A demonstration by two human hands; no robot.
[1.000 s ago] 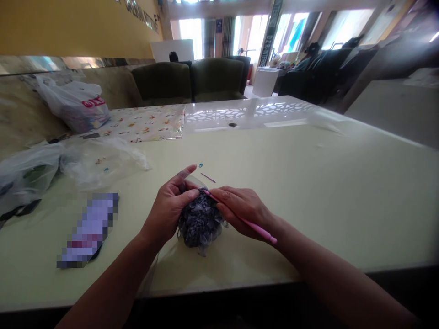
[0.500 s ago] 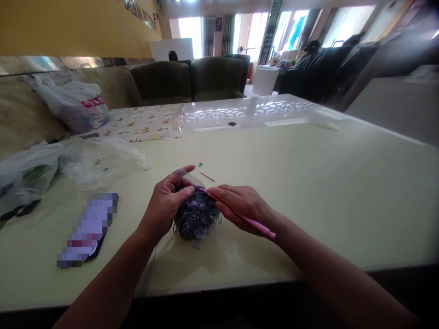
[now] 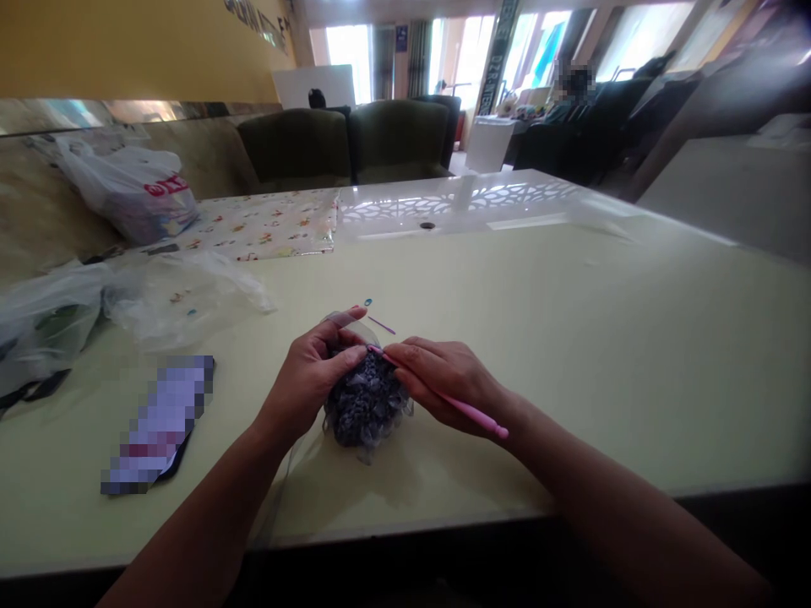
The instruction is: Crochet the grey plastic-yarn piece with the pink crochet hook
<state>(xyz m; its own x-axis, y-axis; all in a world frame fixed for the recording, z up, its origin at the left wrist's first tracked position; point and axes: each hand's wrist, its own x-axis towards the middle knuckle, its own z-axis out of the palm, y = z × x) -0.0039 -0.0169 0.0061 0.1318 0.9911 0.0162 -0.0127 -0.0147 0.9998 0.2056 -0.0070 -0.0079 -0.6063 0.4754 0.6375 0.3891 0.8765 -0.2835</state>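
My left hand pinches the upper edge of a dark grey crocheted piece with ruffled, sheer ribbon loops. A strip of the sheer grey ribbon passes over my left index finger and trails down toward the table's near edge. In my right hand is a pink crochet hook, its tip at the top of the crocheted piece beside my left thumb. Just beyond my hands lie a thin purple needle-like stick and a small teal ring-shaped marker.
A phone with a blurred-out screen lies left of my arm. Clear plastic bags and a white carrier bag are farther left. Patterned cloth covers the far left of the pale table. Dark chairs stand behind; a person sits far right.
My left fingers have shifted slightly right, the thumb now closer to the hook's tip. The crocheted piece has moved a touch to the right. My right hand keeps its grip on the hook.
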